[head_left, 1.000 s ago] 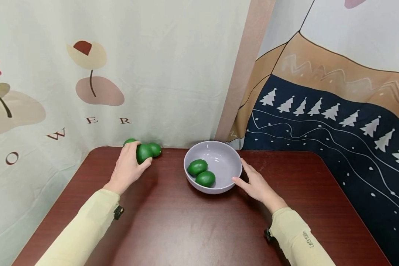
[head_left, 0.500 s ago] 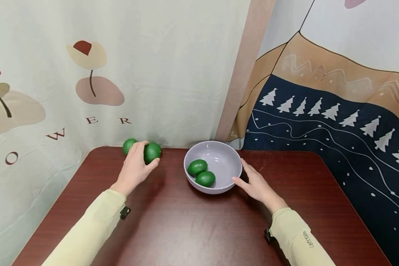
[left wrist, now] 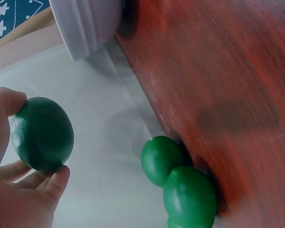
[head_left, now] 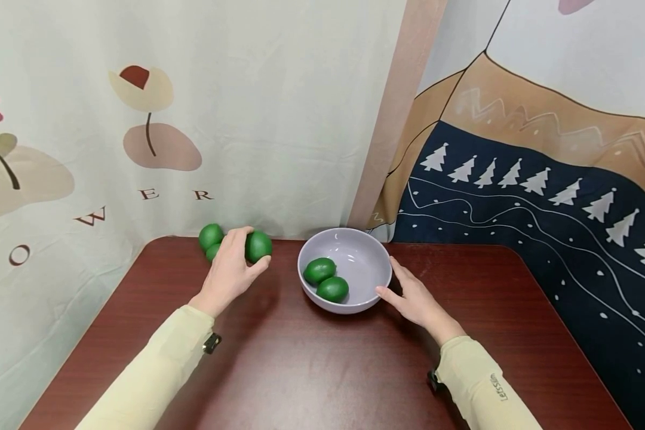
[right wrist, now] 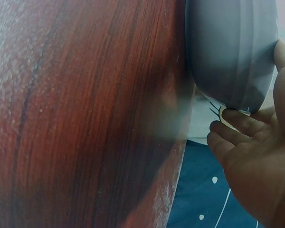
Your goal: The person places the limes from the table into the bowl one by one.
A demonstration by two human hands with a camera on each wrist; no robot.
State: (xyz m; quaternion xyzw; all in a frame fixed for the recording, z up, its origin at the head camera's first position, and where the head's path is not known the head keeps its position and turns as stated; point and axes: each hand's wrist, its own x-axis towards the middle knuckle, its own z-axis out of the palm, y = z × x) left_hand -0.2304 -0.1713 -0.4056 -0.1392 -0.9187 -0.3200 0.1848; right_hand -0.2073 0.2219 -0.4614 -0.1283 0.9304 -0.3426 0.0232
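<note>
My left hand (head_left: 230,270) holds a green lime (head_left: 258,246) between thumb and fingers at the far left part of the table. In the left wrist view the held lime (left wrist: 42,134) stands apart from the others. Behind the hand, more limes (head_left: 211,236) sit at the table's back edge, partly hidden by it; a cluster of limes (left wrist: 190,197) shows in the left wrist view. My right hand (head_left: 416,298) touches the right side of a pale purple bowl (head_left: 362,278), thumb at the rim and fingers along the outer wall. Two limes (head_left: 319,270) lie inside the bowl's left half.
The dark red-brown wooden table (head_left: 312,370) reaches back to a pale printed curtain (head_left: 279,131). A navy and tan printed cloth (head_left: 462,197) hangs at the right, beyond the table's side edge.
My left hand has moved right with the lime, toward the bowl, uncovering the limes behind it. The right hand and the bowl have stayed in place.
</note>
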